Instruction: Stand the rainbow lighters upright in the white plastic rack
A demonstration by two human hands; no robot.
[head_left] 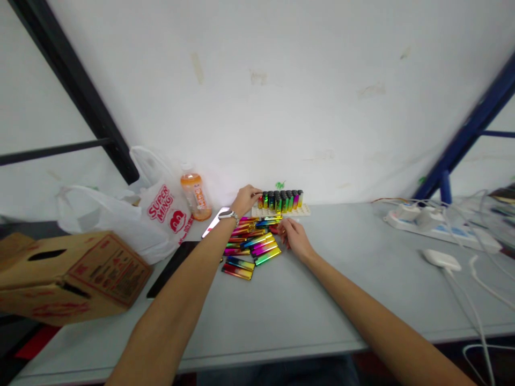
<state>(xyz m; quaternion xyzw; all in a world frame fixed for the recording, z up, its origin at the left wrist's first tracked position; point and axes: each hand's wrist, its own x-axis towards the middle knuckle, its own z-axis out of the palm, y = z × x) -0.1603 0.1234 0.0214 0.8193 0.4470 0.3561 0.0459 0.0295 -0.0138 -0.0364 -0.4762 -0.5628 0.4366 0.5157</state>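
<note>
Several shiny, multicoloured lighters (281,201) with dark tops stand upright in rows in a white holder (303,210) against the wall. My left hand (247,198), with a watch on its wrist, reaches to the holder's left end, its fingers pinched on a lighter (260,202) at the end of the row. In front of the holder lies a loose pile of metallic lighters (263,247) in pink, yellow, green and blue. At the pile's right edge my right hand (294,236) is curled, its fingertips together; what they hold is too small to make out.
A cardboard box (100,276), a white plastic bag (148,225) and an orange drink bottle (196,195) stand on the left. A black flat object (173,271) and a phone-like slab (213,222) lie near the left forearm. A power strip (442,228), white charger (441,260) and cables are on the right.
</note>
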